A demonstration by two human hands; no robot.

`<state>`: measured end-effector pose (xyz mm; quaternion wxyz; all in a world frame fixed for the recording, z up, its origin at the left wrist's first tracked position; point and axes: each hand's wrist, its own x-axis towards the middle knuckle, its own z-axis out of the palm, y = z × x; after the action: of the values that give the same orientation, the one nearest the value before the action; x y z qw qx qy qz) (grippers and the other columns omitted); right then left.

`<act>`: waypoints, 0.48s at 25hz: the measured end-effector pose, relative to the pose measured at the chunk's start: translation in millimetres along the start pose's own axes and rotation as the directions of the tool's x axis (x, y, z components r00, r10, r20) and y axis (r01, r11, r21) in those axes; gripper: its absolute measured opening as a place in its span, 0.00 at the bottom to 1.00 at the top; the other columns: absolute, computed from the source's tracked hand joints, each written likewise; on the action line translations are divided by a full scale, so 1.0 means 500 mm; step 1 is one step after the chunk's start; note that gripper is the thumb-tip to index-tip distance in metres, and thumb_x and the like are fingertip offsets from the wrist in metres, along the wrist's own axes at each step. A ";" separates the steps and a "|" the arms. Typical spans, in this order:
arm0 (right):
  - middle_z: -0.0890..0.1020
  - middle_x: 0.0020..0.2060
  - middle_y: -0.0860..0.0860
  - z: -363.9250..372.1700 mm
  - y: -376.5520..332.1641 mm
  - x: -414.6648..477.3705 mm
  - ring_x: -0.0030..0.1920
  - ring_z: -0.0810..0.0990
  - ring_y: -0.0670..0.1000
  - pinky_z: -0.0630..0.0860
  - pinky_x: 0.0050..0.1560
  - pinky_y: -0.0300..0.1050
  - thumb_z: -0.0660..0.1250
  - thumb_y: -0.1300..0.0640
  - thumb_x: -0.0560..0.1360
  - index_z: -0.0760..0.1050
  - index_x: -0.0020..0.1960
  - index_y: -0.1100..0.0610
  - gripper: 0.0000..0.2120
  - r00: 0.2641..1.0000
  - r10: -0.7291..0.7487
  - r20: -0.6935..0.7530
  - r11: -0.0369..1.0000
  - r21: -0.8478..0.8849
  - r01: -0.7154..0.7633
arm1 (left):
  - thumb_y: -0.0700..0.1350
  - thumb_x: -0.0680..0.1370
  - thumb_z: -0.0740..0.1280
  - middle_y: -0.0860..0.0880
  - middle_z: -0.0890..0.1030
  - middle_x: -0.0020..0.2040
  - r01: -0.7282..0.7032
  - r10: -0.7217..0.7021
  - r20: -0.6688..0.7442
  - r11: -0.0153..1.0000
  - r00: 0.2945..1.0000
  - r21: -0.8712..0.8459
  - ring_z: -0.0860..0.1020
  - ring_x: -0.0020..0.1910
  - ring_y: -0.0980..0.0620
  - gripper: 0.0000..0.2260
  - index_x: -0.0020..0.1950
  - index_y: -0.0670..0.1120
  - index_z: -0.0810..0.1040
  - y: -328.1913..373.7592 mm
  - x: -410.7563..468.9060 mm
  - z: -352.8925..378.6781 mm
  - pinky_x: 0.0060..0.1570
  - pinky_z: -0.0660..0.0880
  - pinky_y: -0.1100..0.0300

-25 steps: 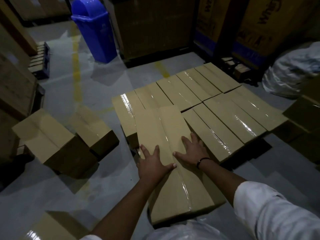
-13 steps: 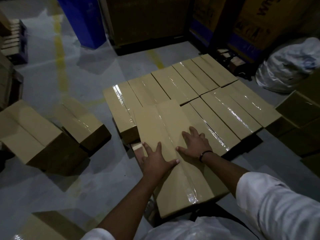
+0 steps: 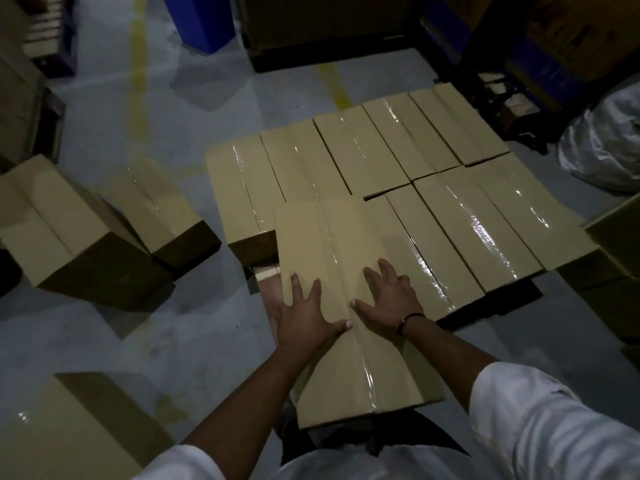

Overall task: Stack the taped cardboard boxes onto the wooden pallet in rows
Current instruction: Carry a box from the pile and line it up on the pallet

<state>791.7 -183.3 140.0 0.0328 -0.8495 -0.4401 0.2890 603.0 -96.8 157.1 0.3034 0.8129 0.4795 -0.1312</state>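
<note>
Two hands — left (image 3: 304, 317), right (image 3: 388, 296) — flat on box (image 3: 311, 237).

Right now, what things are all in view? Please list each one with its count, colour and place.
near box: one, brown, taped, at the pallet's near left, its near end sticking out toward the person
laid boxes: about eight, brown, taped, in two rows on the pallet
pallet: one, pale wood, only a corner shows under the boxes
floor boxes: three, brown, on the floor at left; more at the right edge, too dim to count
bin: one, blue, far left
sack: one, white, far right
big cartons: several, brown, along the back
floor lines: two, yellow, on the grey floor
left hand: flat on the near box
right hand: flat on the near box, dark band at the wrist
</note>
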 end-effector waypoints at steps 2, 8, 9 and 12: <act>0.47 0.81 0.48 -0.003 0.048 0.030 0.73 0.60 0.65 0.67 0.70 0.59 0.62 0.27 0.70 0.54 0.79 0.43 0.44 0.999 -0.034 0.001 0.999 0.003 0.034 | 0.77 0.66 0.67 0.47 0.35 0.83 0.024 -0.024 -0.017 1.000 1.000 -0.006 0.50 0.80 0.35 0.54 0.84 0.56 0.48 0.036 0.026 0.027 0.74 0.60 0.37; 0.46 0.81 0.49 0.008 0.175 0.148 0.73 0.59 0.63 0.66 0.70 0.60 0.62 0.29 0.72 0.55 0.79 0.44 0.41 0.990 -0.141 0.003 0.990 -0.025 0.141 | 0.79 0.66 0.65 0.49 0.33 0.82 0.106 -0.110 -0.062 0.993 0.992 -0.053 0.51 0.81 0.36 0.53 0.83 0.58 0.46 0.104 0.136 0.141 0.74 0.62 0.37; 0.46 0.81 0.49 0.014 0.188 0.163 0.73 0.59 0.63 0.66 0.70 0.60 0.62 0.29 0.72 0.55 0.79 0.44 0.40 0.987 -0.163 -0.008 0.986 -0.035 0.163 | 0.78 0.67 0.65 0.50 0.33 0.82 0.113 -0.117 -0.065 0.991 0.991 -0.069 0.51 0.81 0.36 0.53 0.83 0.58 0.46 0.105 0.151 0.158 0.74 0.62 0.37; 0.47 0.81 0.49 0.042 0.229 0.210 0.73 0.60 0.62 0.67 0.69 0.59 0.62 0.31 0.73 0.56 0.79 0.44 0.39 0.977 -0.211 -0.016 0.977 -0.043 0.210 | 0.76 0.68 0.67 0.52 0.30 0.81 0.144 -0.151 -0.050 0.983 0.987 -0.115 0.51 0.81 0.36 0.52 0.83 0.59 0.45 0.107 0.185 0.215 0.74 0.60 0.37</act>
<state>911.0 -176.9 38.4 0.0502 -0.8017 -0.5329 0.2660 704.2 -117.8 45.9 0.3235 0.7604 0.5537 -0.1026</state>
